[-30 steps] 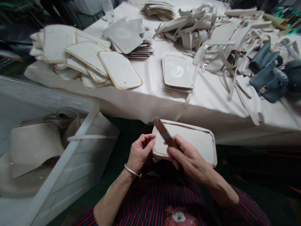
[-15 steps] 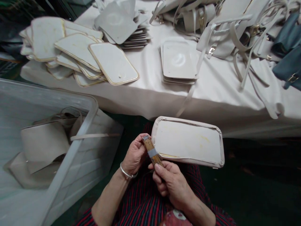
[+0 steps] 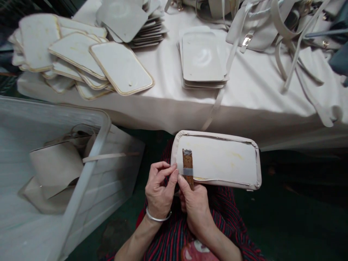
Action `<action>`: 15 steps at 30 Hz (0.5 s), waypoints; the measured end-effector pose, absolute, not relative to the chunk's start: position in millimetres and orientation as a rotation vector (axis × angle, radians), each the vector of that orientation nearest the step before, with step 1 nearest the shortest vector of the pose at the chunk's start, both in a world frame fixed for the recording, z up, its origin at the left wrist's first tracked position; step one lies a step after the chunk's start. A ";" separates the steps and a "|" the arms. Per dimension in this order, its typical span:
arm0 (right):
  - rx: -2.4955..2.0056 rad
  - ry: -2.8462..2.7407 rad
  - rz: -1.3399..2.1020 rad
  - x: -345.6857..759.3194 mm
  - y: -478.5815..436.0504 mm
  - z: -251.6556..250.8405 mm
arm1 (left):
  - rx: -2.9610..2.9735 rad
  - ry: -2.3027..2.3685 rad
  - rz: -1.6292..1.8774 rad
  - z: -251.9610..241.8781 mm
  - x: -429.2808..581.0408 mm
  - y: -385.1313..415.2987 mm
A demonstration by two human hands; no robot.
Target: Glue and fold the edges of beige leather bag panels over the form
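Observation:
On my lap sits a beige bag (image 3: 217, 159), its flat rounded-rectangle side up. A white panel with faint yellow smears fills that side, framed by a folded beige rim with a dark gap along the far edge. My right hand (image 3: 197, 206) grips a flat brown stick-like scraper (image 3: 187, 160) wrapped with a grey tape band. Its worn grey tip points away from me, over the panel's left part. At the near left corner, my left hand (image 3: 160, 190) pinches the rim between thumb and fingers, close to my right thumb.
Beyond my lap, a cloth-covered table (image 3: 163, 105) carries yellow-edged white panels (image 3: 122, 67), a small stack of grey-white plates (image 3: 202, 59) and beige bags with straps (image 3: 252, 29). At left stands a translucent bin (image 3: 95, 174) holding beige bag pieces (image 3: 58, 165).
The scraper has swung from a leftward slant to nearly straight ahead over the panel. My left hand has left its tip and come to the rim's near left corner.

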State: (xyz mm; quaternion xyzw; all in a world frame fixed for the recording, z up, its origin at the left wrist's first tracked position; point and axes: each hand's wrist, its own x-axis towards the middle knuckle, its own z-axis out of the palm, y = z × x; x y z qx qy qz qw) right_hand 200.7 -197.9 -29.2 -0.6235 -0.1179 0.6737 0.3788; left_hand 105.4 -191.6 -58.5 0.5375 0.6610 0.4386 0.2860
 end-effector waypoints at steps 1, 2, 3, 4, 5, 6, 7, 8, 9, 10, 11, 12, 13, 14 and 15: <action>-1.618 -0.316 1.688 198.4 -197.5 -29.3 | 1.472 1.762 1.202 -59.8 105.2 -192.4; -1.644 -0.327 1.656 196.5 -197.3 -29.6 | 1.499 1.749 1.223 -61.3 104.5 -193.0; -1.669 -0.335 1.625 195.1 -197.4 -30.3 | 1.504 1.726 1.237 -62.8 103.5 -193.5; -1.692 -0.341 1.598 193.9 -197.6 -31.3 | 1.478 1.694 1.243 -64.2 102.4 -193.6; -1.711 -0.346 1.577 192.8 -197.8 -32.6 | 1.421 1.656 1.241 -65.4 101.3 -193.3; -1.724 -0.353 1.566 191.7 -198.0 -34.3 | 1.341 1.618 1.227 -66.2 100.5 -192.4; -1.734 -0.361 1.558 190.5 -197.9 -36.2 | 1.248 1.580 1.212 -66.8 100.0 -191.1; -1.739 -0.370 1.554 189.0 -197.6 -38.1 | 1.155 1.546 1.197 -66.9 99.8 -189.3; -1.741 -0.380 1.550 187.3 -197.0 -40.0 | 1.077 1.520 1.184 -66.6 99.8 -187.3; -1.738 -0.391 1.548 185.7 -196.1 -41.6 | 1.027 1.512 1.169 -66.0 99.8 -185.3; -1.732 -0.404 1.545 184.4 -195.1 -43.1 | 1.016 1.526 1.153 -64.9 99.7 -183.6; -1.723 -0.416 1.541 183.9 -194.3 -44.4 | 1.042 1.558 1.137 -63.7 99.2 -182.2; -1.711 -0.426 1.542 184.8 -193.7 -45.6 | 1.093 1.597 1.122 -62.3 98.3 -181.5; -1.693 -0.438 1.549 187.6 -193.8 -46.9 | 1.156 1.628 1.098 -61.1 96.9 -181.4; -1.673 -0.452 1.561 192.4 -194.8 -48.5 | 1.218 1.639 1.067 -60.3 95.2 -182.0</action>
